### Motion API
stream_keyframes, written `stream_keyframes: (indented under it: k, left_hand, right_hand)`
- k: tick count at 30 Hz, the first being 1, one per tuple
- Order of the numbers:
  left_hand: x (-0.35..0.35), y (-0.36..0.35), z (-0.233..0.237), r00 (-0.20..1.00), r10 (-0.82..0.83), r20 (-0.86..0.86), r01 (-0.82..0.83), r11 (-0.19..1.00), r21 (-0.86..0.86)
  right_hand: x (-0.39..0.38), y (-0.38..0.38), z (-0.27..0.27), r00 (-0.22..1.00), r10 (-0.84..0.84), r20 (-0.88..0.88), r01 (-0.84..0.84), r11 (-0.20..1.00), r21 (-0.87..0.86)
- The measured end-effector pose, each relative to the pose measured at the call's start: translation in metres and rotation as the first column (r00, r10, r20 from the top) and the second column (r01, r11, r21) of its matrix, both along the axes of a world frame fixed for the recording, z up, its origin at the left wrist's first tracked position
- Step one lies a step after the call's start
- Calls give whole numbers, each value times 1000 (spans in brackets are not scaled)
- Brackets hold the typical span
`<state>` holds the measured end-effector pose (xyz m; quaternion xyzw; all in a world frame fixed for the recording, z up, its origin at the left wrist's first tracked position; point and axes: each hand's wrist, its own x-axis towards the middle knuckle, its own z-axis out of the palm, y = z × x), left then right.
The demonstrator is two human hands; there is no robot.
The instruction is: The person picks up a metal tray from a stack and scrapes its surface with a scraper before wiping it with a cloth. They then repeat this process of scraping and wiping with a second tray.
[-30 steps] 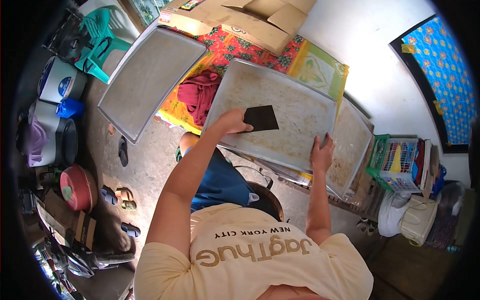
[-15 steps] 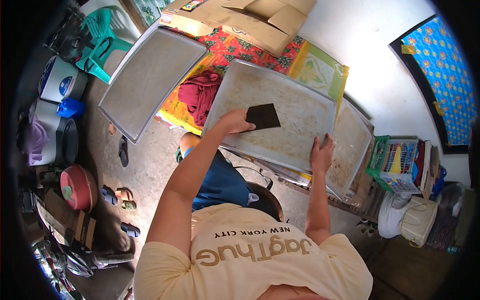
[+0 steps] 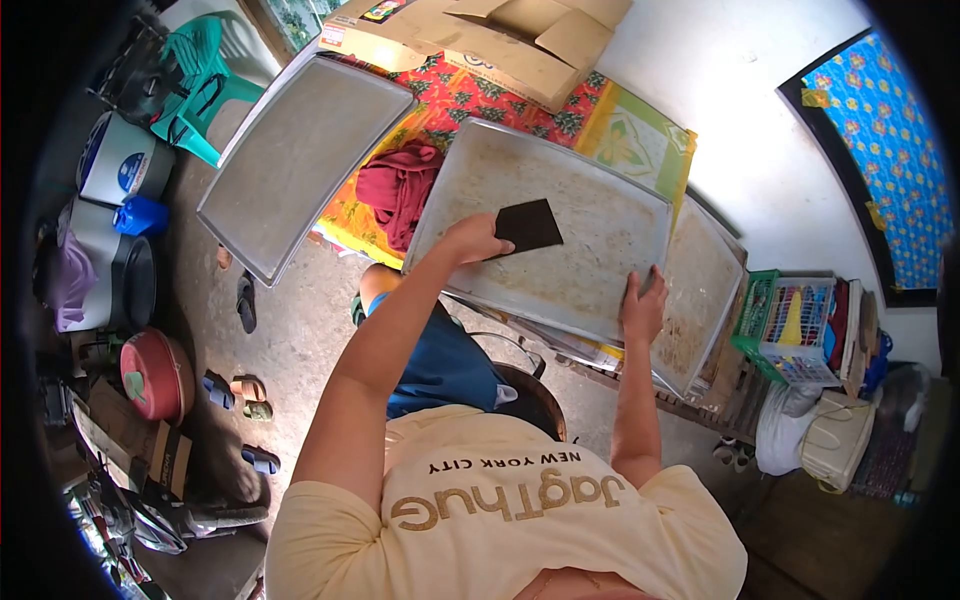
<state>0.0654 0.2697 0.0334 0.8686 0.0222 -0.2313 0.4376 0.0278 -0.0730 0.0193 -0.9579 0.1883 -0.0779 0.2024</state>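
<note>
A flat dark rectangular piece [image 3: 532, 224] lies against the surface of a worn metal tray [image 3: 590, 270]. My left hand [image 3: 474, 240] grips its left edge, thumb on top and the other fingers mostly hidden. At the tray's lower right edge, my right hand [image 3: 644, 304] holds the rim, with its fingers along the side. Beneath and to the right is another stained tray [image 3: 700, 270]. A bundled maroon cloth [image 3: 400, 185] touches the held tray's left side.
Another metal tray [image 3: 300, 160] stands at the left. Cardboard boxes [image 3: 520, 50] lie on the patterned table cover at the back. Plastic baskets [image 3: 795, 325] are at the right. Slippers [image 3: 248, 388] and a red basin [image 3: 155, 375] are on the floor at left.
My left hand and the dark piece have shifted very slightly up and to the right over the tray. My right hand stays at the rim.
</note>
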Motion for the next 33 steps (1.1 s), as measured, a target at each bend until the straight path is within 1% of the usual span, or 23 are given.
stream_keyframes:
  k: [1,2,4,7,10,13,14,16,19,22,25,28,31,33]
  left_hand:
    - [1,0,-4,999,37,9,-37,999,-5]
    - [2,1,-8,1000,3,3,-3,1000,7]
    - [3,1,3,998,-66,-12,66,997,28]
    - [-2,-6,25,1000,25,5,-25,999,38]
    - [2,-4,17,999,-34,-25,35,999,40]
    - [2,-6,-3,995,-11,101,19,997,-74]
    - [4,-5,-9,998,1,66,3,999,-53]
    - [6,-5,-6,1000,22,-5,-22,1000,-9]
    - [3,-5,-6,995,-84,61,87,995,-49]
    - [5,-5,-1,1000,-13,0,13,1000,14]
    - [2,-6,4,995,-96,14,96,995,-31]
    - [1,-9,6,999,13,40,-11,999,-32]
    - [-2,-9,14,993,-103,62,102,995,15]
    - [2,-11,-10,995,-65,71,66,998,-9]
  right_hand:
    - [0,0,0,1000,0,-2,0,1000,3]
    - [0,0,-1,1000,2,5,-2,1000,4]
    - [1,-1,-3,1000,5,17,-5,1000,3]
    - [1,-1,-3,1000,2,15,-2,1000,2]
    - [1,-2,-5,1000,9,28,-9,1000,7]
    - [1,-2,-5,1000,0,20,0,1000,5]
    - [2,-1,-4,1000,2,18,-2,1000,6]
    - [1,0,-3,1000,-1,14,0,1000,8]
    - [1,-3,-6,999,13,36,-13,1000,6]
    - [1,-1,-2,1000,5,25,-5,1000,16]
    - [1,-2,-4,1000,1,24,-1,1000,5]
    - [0,-2,-4,999,14,35,-14,1000,9]
    - [0,-2,-5,999,12,51,-13,1000,13]
    - [0,-3,-4,999,12,46,-13,1000,7]
